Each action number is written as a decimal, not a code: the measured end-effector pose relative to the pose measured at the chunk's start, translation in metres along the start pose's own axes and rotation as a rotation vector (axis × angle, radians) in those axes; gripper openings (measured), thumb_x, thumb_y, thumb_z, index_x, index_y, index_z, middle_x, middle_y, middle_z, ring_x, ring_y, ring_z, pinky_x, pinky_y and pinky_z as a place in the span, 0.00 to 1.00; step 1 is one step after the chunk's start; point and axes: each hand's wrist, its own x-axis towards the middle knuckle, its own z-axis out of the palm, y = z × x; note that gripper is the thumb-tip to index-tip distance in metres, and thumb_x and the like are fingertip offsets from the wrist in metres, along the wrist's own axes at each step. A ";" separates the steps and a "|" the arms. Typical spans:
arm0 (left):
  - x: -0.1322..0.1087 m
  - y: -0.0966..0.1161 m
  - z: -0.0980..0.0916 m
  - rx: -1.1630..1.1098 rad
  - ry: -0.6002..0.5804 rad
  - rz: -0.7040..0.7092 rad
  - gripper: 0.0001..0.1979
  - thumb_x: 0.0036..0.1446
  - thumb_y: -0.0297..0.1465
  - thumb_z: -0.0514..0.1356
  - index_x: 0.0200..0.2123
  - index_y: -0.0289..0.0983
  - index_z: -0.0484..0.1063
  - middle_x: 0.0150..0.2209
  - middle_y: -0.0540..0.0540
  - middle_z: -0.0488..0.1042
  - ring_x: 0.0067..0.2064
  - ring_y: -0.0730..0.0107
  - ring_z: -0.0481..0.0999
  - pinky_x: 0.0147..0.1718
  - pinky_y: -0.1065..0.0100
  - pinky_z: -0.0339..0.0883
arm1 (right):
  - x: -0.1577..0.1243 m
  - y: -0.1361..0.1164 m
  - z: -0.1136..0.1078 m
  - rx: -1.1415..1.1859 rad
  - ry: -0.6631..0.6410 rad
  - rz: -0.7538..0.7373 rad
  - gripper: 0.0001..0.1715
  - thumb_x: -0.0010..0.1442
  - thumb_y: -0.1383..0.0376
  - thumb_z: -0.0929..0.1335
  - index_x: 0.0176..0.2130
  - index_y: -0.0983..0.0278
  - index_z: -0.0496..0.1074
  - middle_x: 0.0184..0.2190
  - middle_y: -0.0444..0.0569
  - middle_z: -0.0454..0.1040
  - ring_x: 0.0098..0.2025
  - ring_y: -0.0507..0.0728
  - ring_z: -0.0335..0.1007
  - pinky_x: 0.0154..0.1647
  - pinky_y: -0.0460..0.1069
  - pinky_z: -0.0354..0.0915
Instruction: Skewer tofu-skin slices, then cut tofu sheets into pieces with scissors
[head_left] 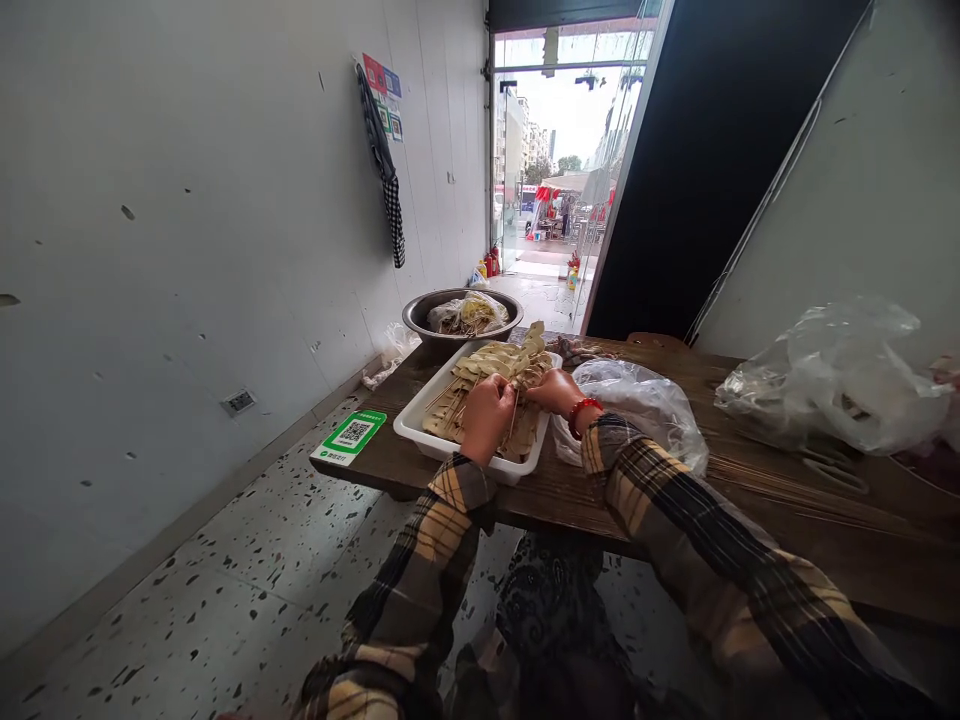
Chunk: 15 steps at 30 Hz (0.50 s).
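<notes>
sleeves (697, 520): yellow-black-grey plaid | bracelet (579, 413): red, right side | garment (551, 600): dark, paisley

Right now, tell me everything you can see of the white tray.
The white tray is shallow and roughly rectangular, with rounded corners and a raised rim, and looks plastic. It sits flat on the dark wooden table, near its edge, in front of the metal bowl. Pale flat pieces on thin sticks are heaped inside, hiding its floor. The left hand and right hand are over it; whether either touches its rim is unclear.

Cloth (382, 155) hung on wall (225, 170); extinguishers (492, 262) near doorway (556, 150).
</notes>
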 end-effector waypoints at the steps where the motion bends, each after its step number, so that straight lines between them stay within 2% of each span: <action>1: 0.000 0.000 0.000 0.023 -0.011 0.009 0.11 0.62 0.33 0.53 0.34 0.35 0.74 0.34 0.41 0.78 0.36 0.64 0.75 0.34 0.68 0.59 | 0.000 0.000 0.000 0.019 -0.010 -0.004 0.17 0.47 0.64 0.72 0.13 0.63 0.68 0.10 0.46 0.65 0.19 0.53 0.66 0.18 0.45 0.56; 5: -0.002 0.004 0.000 0.182 -0.108 0.043 0.12 0.62 0.33 0.52 0.36 0.36 0.74 0.35 0.40 0.79 0.38 0.62 0.76 0.34 0.67 0.60 | -0.005 -0.002 -0.004 0.119 -0.069 -0.047 0.18 0.46 0.63 0.74 0.12 0.64 0.68 0.07 0.42 0.63 0.14 0.48 0.59 0.15 0.43 0.53; 8: -0.005 0.009 0.000 0.315 -0.190 0.061 0.13 0.63 0.33 0.50 0.37 0.36 0.74 0.36 0.38 0.79 0.37 0.62 0.77 0.32 0.67 0.60 | -0.016 0.004 -0.013 0.214 -0.110 -0.096 0.19 0.49 0.62 0.73 0.14 0.65 0.70 0.09 0.42 0.66 0.13 0.47 0.57 0.14 0.42 0.52; 11: -0.006 0.013 0.001 0.389 -0.222 0.067 0.13 0.63 0.32 0.50 0.40 0.36 0.74 0.38 0.37 0.79 0.38 0.61 0.77 0.32 0.68 0.60 | -0.035 0.018 -0.024 0.296 -0.118 -0.141 0.18 0.54 0.61 0.70 0.17 0.66 0.72 0.12 0.43 0.70 0.13 0.46 0.56 0.14 0.42 0.52; 15: -0.006 0.015 0.003 0.414 -0.245 0.073 0.13 0.63 0.32 0.50 0.40 0.35 0.74 0.38 0.36 0.78 0.39 0.60 0.77 0.33 0.67 0.60 | -0.068 0.048 -0.038 0.363 -0.101 -0.183 0.20 0.56 0.58 0.67 0.18 0.66 0.71 0.14 0.42 0.69 0.15 0.46 0.57 0.16 0.42 0.53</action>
